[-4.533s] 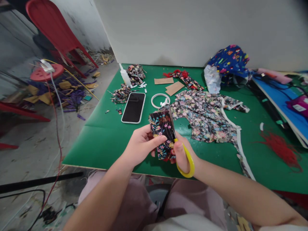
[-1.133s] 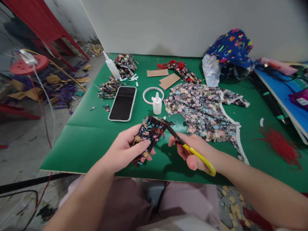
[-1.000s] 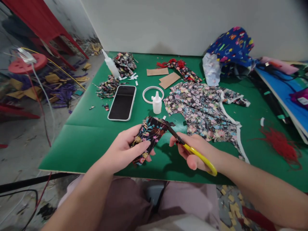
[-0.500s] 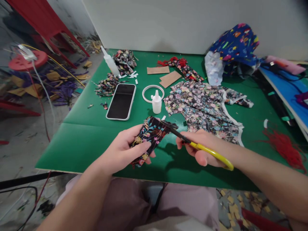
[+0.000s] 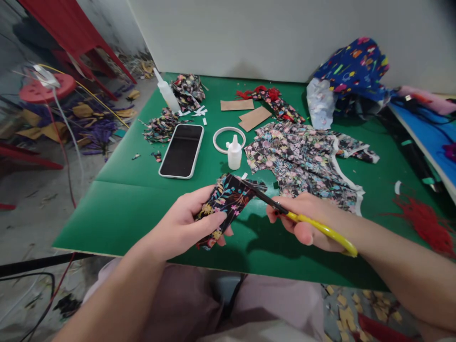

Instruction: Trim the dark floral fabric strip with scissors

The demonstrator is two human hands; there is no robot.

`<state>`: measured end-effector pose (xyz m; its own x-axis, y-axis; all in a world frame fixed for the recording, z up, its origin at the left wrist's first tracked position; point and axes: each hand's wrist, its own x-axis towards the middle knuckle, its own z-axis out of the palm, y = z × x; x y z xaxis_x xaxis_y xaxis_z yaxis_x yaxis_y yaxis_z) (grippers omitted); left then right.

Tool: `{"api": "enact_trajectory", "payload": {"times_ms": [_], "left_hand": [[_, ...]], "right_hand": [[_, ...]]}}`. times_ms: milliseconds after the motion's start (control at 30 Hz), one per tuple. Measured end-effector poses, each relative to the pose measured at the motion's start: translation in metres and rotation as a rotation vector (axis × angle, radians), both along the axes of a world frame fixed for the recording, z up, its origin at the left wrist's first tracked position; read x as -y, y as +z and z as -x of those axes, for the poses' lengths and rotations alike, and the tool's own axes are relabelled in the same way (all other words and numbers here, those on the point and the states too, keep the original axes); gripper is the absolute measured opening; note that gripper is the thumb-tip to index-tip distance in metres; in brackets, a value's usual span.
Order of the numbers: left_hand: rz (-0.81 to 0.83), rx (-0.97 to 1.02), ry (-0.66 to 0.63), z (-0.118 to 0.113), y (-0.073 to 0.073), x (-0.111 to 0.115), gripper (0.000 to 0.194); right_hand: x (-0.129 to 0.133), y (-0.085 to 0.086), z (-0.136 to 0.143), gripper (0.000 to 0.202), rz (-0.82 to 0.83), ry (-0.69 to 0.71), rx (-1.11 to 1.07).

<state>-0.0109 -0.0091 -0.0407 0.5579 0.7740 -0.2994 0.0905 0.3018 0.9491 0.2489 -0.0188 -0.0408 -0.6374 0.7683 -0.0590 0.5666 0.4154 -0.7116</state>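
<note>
My left hand (image 5: pixel 194 221) is closed around a folded piece of dark floral fabric (image 5: pixel 228 199), thumb on top and fingertips showing below its right edge. My right hand (image 5: pixel 306 218) grips yellow-handled scissors (image 5: pixel 320 228) with black blades. Those blades lie across the fabric's far end, where a strip sticks out to the right. How far the blades are apart is hard to make out. Just beyond the fabric stands a small white dropper bottle (image 5: pixel 234 154), in front of a white ring (image 5: pixel 217 140). A cut floral garment piece (image 5: pixel 302 166) with white edging spreads behind my right hand.
A phone (image 5: pixel 181 151) lies on the green table (image 5: pixel 117 204). Behind it are fringed fabric bundles (image 5: pixel 162 126) and a tilted glue bottle (image 5: pixel 166 90). Brown cards (image 5: pixel 254 118), a red-trimmed floral strip (image 5: pixel 281 104), a blue patterned cloth (image 5: pixel 356 66) and red threads (image 5: pixel 427 223) lie further right.
The scissors and my right hand have shifted slightly right. The whole view has moved a little. My left hand keeps its hold on the fabric.
</note>
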Motion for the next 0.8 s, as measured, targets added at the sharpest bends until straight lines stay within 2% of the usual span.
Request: {"api": "enact_trajectory", "payload": {"times_ms": [300,533,667,800], "left_hand": [[0.041,-0.044,-0.038,-0.002,0.004,-0.003,0.024],[0.028,-0.036,-0.031,-0.002,0.003,-0.003,0.023],[0.023,-0.040,-0.038,-0.003,0.003,-0.003,0.023],[0.025,-0.034,-0.040,-0.004,0.003,-0.003,0.024]], "right_hand": [[-0.002,0.009,0.001,0.059,0.153,0.013,0.078],[-0.003,0.001,-0.007,0.089,0.264,0.075,-0.041],[-0.002,-0.006,-0.009,0.098,0.233,0.065,-0.092],[-0.002,-0.008,-0.008,0.096,0.191,0.084,-0.118]]}}
